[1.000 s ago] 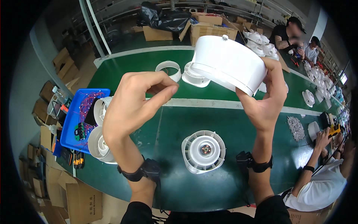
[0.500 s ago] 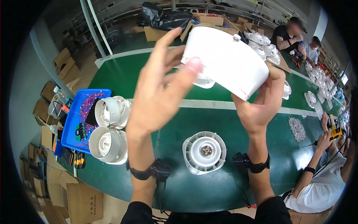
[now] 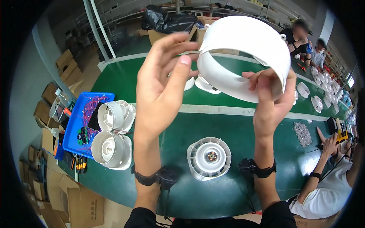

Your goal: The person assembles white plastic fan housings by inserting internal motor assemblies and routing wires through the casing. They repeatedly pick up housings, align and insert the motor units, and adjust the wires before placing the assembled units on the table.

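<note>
A white plastic ring [image 3: 243,34], a wide open-ended band with small lugs on its rim, is raised above the bench. My right hand [image 3: 270,102] grips its lower right side, with fingers inside and the thumb outside. At the ring's left end my left hand [image 3: 161,81] is open, thumb lifted away and fingertips next to the rim; whether they touch it is unclear. Below, between my wrists, a round white vaned housing [image 3: 210,158] lies on the green bench, with a small metallic part at its centre.
On the left, two white cylindrical housings [image 3: 110,150] stand beside a blue tray [image 3: 78,146] of wires and a circuit board. A pile of small clear parts [image 3: 302,135] lies at right. Beyond it, a co-worker's hand [image 3: 330,144] is near a yellow tool [image 3: 342,137].
The ring has turned so its opening faces me, and it has risen slightly. My left thumb has come away from its surface. My right fingers now reach inside the ring.
</note>
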A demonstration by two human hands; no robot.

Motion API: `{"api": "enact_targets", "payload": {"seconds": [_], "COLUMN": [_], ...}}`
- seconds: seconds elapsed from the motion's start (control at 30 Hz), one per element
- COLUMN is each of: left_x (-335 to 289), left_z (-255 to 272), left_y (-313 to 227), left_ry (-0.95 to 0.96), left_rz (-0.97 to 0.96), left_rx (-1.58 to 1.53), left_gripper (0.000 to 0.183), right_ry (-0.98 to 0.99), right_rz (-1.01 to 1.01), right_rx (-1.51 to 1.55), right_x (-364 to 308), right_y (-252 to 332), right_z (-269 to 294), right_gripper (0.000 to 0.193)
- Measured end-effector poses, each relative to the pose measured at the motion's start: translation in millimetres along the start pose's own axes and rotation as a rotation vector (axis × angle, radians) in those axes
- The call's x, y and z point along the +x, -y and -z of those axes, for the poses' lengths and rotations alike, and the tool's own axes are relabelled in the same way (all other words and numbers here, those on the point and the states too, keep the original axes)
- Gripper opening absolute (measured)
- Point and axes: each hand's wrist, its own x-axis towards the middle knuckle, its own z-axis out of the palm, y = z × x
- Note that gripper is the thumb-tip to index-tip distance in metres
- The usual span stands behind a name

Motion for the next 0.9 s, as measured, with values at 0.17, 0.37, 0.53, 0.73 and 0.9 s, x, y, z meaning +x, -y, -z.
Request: {"api": "enact_targets", "payload": {"seconds": [0.17,0.37,0.53,0.73,0.9], "left_x": [6,4,5,5,3], "left_z": [18,18,15,8,3], "left_y": [-9,8,1,-4,-8], "left_ry": [-0.028,-0.198,0.080,0.313,0.293], "left_rz": [0.326,-0.002,-0.121,-0.307,-0.275], "left_rx": [0.475,0.314,0.129,0.339,0.352], "left_gripper": [0.029,0.029,0.066,0.100,0.093], "right_ry": [0.054,0.141,0.359,0.528,0.516], "right_rz": [-0.169,-0.544,-0.773,-0.814,-0.791], "right_rx": [0.234,0.256,0.254,0.092,0.087], "right_x": [10,12,13,13,11], "right_y": [-13,-4,-4,4,-4], "right_z": [12,6,6,3,4], "right_gripper": [0.026,0.048,0.069,0.076,0.078]}}
